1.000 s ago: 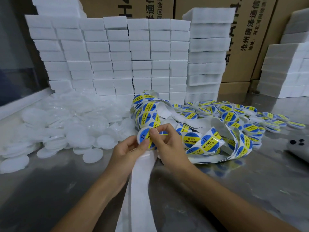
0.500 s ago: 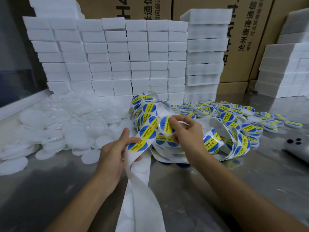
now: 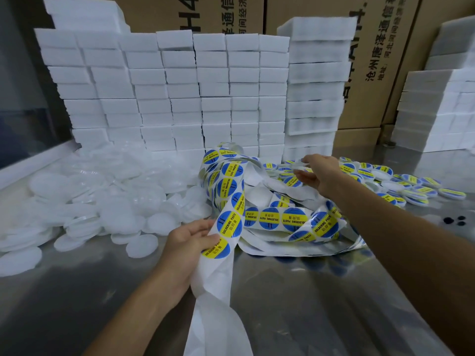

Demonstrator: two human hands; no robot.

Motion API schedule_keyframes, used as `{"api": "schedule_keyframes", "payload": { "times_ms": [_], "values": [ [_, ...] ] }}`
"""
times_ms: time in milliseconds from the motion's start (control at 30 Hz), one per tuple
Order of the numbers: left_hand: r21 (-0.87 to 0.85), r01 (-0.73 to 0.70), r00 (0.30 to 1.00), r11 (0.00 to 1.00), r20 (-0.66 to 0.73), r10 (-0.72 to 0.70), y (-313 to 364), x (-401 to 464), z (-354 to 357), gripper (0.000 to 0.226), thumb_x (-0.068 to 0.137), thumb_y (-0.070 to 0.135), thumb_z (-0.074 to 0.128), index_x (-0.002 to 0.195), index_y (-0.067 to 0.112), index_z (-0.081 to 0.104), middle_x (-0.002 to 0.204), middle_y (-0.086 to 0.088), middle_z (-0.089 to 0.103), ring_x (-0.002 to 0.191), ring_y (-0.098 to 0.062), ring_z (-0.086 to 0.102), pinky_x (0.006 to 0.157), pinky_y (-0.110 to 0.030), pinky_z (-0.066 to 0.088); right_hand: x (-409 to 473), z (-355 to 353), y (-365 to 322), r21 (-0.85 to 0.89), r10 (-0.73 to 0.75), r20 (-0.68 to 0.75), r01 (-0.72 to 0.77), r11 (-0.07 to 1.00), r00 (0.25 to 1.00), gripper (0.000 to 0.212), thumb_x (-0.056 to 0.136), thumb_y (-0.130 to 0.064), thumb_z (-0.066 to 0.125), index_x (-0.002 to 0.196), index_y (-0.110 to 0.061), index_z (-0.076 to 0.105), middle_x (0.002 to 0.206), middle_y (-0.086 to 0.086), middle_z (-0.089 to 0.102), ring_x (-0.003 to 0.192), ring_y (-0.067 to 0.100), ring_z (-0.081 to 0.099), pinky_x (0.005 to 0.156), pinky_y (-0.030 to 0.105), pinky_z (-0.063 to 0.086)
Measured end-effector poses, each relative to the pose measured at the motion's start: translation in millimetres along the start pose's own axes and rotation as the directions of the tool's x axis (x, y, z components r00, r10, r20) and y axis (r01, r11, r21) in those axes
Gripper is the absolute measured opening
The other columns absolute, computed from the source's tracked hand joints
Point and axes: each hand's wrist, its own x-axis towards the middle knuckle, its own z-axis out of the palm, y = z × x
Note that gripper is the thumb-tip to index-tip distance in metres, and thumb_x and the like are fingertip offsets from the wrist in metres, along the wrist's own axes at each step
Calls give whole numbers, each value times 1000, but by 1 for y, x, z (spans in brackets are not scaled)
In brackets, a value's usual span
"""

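A long white backing strip [image 3: 221, 283] carries round blue-and-yellow "soldering paste" stickers [image 3: 230, 224] and lies in loops across the steel table. My left hand [image 3: 189, 242] grips the strip near its bare end, thumb on top. My right hand [image 3: 320, 170] is stretched out over a pile of labelled round lids [image 3: 401, 186]. Its fingertips pinch a small pale round piece that looks like a peeled sticker seen from the back; it is blurred.
A heap of plain white lids [image 3: 102, 201] covers the left of the table. White foam blocks [image 3: 210, 91] are stacked behind, with more [image 3: 442, 109] at the right and cardboard boxes [image 3: 380, 60] at the back. A phone [image 3: 455, 220] lies at the right edge.
My right hand peeled a sticker off the strip and carried it right and away, over the labelled lids. My left hand slid down the strip and still holds it.
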Motion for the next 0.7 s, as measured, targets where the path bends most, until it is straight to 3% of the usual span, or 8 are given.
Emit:
{"api": "schedule_keyframes", "payload": {
  "times_ms": [133, 300, 367, 500, 600, 700],
  "values": [
    [31, 9, 1000, 999, -6, -9, 0, 1, -1, 25, 84, -8, 60, 101, 7, 70, 89, -11, 76, 71, -21, 73, 57, -27, 56, 17, -3, 12, -5, 35, 16, -35, 999, 999, 39, 94, -8, 58, 133, -9, 49, 111, 21, 66, 63, 23, 72, 53, 31, 60],
    [41, 12, 1000, 999, -18, -11, -1, 0, 2, 20, 84, -7, 63, 95, 8, 70, 86, -13, 76, 69, -22, 73, 75, -38, 57, 20, 5, 16, 17, -21, -54, 21, 1000, 998, 61, 96, -5, 51, 151, -18, 29, 123, 21, 60, 67, 24, 71, 63, 32, 62],
    [49, 2, 1000, 999, -23, -1, -1, 0, 2, 18, 84, -6, 64, 94, 8, 70, 86, -12, 76, 69, -22, 73, 78, -40, 56, 12, 10, 14, -10, -81, -88, 80, 997, 993, 60, 95, -6, 51, 150, -17, 30, 122, 20, 59, 72, 26, 72, 67, 32, 62],
    [53, -18, 999, 998, -29, 20, -2, 0, 3, 14, 83, 3, 70, 97, 6, 71, 88, -12, 76, 72, -20, 73, 72, -35, 58, -30, 25, 17, -163, -253, -1, 250, 954, 967, 32, 92, -8, 56, 124, -10, 58, 104, 10, 67, 64, 16, 70, 64, 28, 60],
    [20, -29, 999, 999, -46, 30, -3, -2, 5, 11, 84, 10, 71, 94, 4, 72, 83, -13, 76, 64, -18, 72, 54, -26, 56, -72, 37, 36, -262, -477, 134, 495, 828, 869, 17, 91, -11, 59, 103, -21, 63, 98, 1, 69, 58, 9, 68, 68, 33, 58],
    [16, -53, 996, 998, -77, 54, -4, -3, 8, 13, 85, 15, 70, 88, 3, 72, 78, -13, 75, 60, -18, 71, 49, -23, 53, -109, 42, 59, -371, -735, 217, 751, 547, 642, 11, 90, -13, 59, 95, -21, 64, 81, -8, 65, 60, 9, 59, 62, 31, 51]
  ]
}}
